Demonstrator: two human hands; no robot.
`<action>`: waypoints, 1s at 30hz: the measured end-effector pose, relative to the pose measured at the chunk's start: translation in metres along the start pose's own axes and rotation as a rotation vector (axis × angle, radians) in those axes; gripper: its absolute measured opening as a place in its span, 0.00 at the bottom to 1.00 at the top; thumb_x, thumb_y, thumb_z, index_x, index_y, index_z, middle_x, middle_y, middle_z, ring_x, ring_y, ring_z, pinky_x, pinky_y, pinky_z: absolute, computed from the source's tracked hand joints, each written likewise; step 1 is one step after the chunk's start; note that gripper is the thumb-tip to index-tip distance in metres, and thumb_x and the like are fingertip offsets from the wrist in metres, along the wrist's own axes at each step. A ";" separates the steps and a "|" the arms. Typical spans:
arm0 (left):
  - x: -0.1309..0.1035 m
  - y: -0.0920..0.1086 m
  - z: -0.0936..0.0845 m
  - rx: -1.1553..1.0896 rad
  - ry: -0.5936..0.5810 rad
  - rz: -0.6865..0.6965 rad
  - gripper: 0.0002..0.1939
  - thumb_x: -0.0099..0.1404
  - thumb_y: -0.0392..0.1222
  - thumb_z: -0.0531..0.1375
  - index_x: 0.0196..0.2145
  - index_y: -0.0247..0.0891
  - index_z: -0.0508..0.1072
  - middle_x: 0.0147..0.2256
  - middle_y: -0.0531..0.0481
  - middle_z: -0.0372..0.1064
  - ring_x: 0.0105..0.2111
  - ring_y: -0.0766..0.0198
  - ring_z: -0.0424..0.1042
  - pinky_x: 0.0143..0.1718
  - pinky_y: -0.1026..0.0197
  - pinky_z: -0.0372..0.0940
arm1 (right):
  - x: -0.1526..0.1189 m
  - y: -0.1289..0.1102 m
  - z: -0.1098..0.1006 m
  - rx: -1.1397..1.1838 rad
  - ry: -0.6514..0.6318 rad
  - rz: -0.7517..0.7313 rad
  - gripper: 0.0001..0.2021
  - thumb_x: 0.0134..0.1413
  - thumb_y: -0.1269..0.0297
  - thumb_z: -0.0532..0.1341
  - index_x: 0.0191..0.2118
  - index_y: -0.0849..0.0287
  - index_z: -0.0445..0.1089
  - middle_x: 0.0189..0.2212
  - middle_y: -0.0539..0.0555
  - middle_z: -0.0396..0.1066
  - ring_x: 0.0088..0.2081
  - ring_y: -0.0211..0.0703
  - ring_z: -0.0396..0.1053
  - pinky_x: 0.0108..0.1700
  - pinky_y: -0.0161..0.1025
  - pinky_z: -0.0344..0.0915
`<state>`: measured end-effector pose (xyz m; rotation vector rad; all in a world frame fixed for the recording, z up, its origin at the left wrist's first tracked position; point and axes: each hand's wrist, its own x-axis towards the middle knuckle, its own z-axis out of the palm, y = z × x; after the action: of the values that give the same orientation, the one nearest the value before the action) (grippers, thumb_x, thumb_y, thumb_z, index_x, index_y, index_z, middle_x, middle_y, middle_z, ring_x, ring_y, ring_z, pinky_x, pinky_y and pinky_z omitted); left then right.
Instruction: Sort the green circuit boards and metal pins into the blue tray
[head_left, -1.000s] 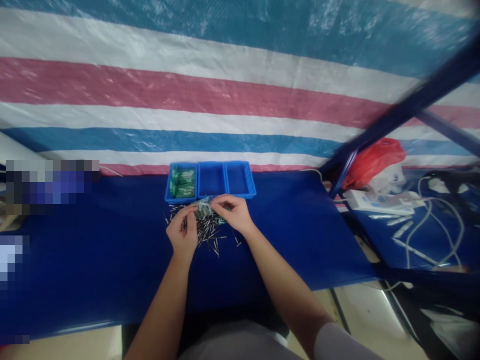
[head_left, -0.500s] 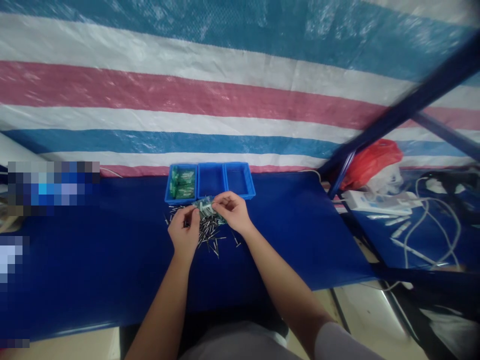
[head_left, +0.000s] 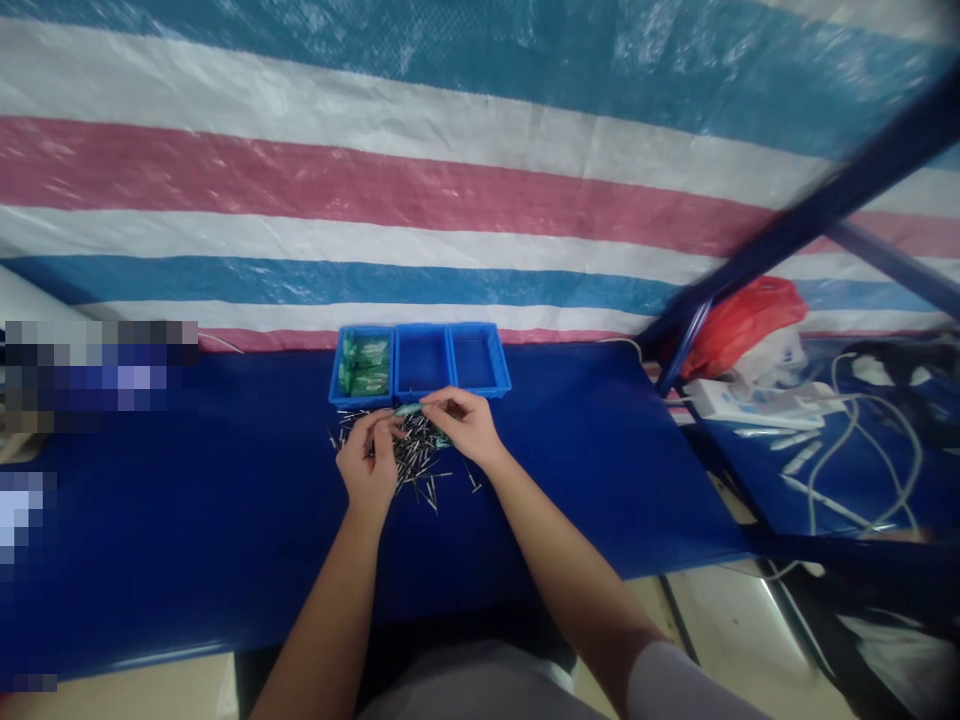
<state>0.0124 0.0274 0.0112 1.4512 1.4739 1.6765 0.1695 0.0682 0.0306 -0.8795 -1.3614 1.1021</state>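
Observation:
A small clear-green plastic packet (head_left: 409, 409) is stretched between both hands above a pile of thin metal pins (head_left: 420, 455) on the blue table. My left hand (head_left: 369, 452) pinches its left end, and my right hand (head_left: 463, 425) pinches its right end. Just behind the hands stand three joined blue bins. The left bin (head_left: 335, 372) holds green packets (head_left: 367, 365); nothing shows inside the middle bin (head_left: 421, 360) or the right bin (head_left: 477, 362).
At the right are a blue metal frame (head_left: 750, 250), a red plastic bag (head_left: 750, 320), a white power strip (head_left: 750, 402) and looped white cables (head_left: 911, 450). A striped sheet (head_left: 450, 190) hangs behind the blue table (head_left: 187, 520).
The packet between my hands has tilted or folded, so it now looks much narrower and its contents no longer show. Both hands have stayed nearly in place.

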 end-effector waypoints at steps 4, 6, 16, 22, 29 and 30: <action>0.001 -0.001 -0.002 0.017 0.041 0.028 0.16 0.71 0.49 0.54 0.45 0.38 0.75 0.35 0.48 0.77 0.30 0.67 0.76 0.33 0.64 0.69 | -0.001 0.001 0.000 0.100 -0.054 0.054 0.11 0.56 0.54 0.66 0.39 0.55 0.78 0.28 0.50 0.75 0.28 0.37 0.70 0.32 0.37 0.66; 0.000 -0.005 -0.002 0.028 0.076 0.037 0.14 0.69 0.49 0.57 0.45 0.38 0.75 0.39 0.47 0.77 0.32 0.67 0.76 0.35 0.64 0.71 | -0.002 -0.001 0.001 0.097 -0.063 0.043 0.11 0.57 0.53 0.66 0.39 0.54 0.78 0.32 0.52 0.77 0.31 0.38 0.72 0.35 0.38 0.68; -0.002 -0.010 0.004 0.017 0.113 0.023 0.17 0.64 0.43 0.63 0.50 0.37 0.70 0.40 0.47 0.77 0.34 0.65 0.79 0.42 0.59 0.74 | -0.001 0.004 0.004 0.005 0.013 0.019 0.08 0.50 0.59 0.70 0.32 0.57 0.74 0.32 0.51 0.76 0.30 0.37 0.71 0.33 0.37 0.68; -0.001 -0.007 0.003 -0.075 0.046 0.042 0.17 0.67 0.46 0.60 0.51 0.37 0.68 0.38 0.47 0.75 0.31 0.66 0.77 0.37 0.60 0.73 | 0.000 0.001 0.004 0.087 0.049 0.050 0.13 0.48 0.55 0.71 0.33 0.56 0.71 0.32 0.51 0.74 0.32 0.38 0.71 0.36 0.38 0.69; -0.004 -0.003 0.005 -0.086 0.006 0.002 0.16 0.68 0.49 0.59 0.50 0.39 0.69 0.37 0.49 0.74 0.31 0.67 0.76 0.36 0.61 0.71 | 0.002 0.001 0.002 0.146 0.101 0.082 0.18 0.45 0.49 0.72 0.32 0.56 0.70 0.28 0.49 0.73 0.28 0.36 0.69 0.31 0.36 0.67; -0.004 -0.003 0.005 -0.080 0.007 -0.007 0.16 0.68 0.49 0.58 0.50 0.39 0.70 0.37 0.48 0.73 0.31 0.67 0.75 0.37 0.61 0.71 | 0.002 0.001 0.002 0.152 0.099 0.079 0.17 0.45 0.50 0.73 0.32 0.56 0.70 0.28 0.49 0.74 0.27 0.35 0.69 0.30 0.36 0.67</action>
<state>0.0169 0.0272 0.0065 1.3982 1.3978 1.7180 0.1668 0.0702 0.0303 -0.8705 -1.1547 1.1903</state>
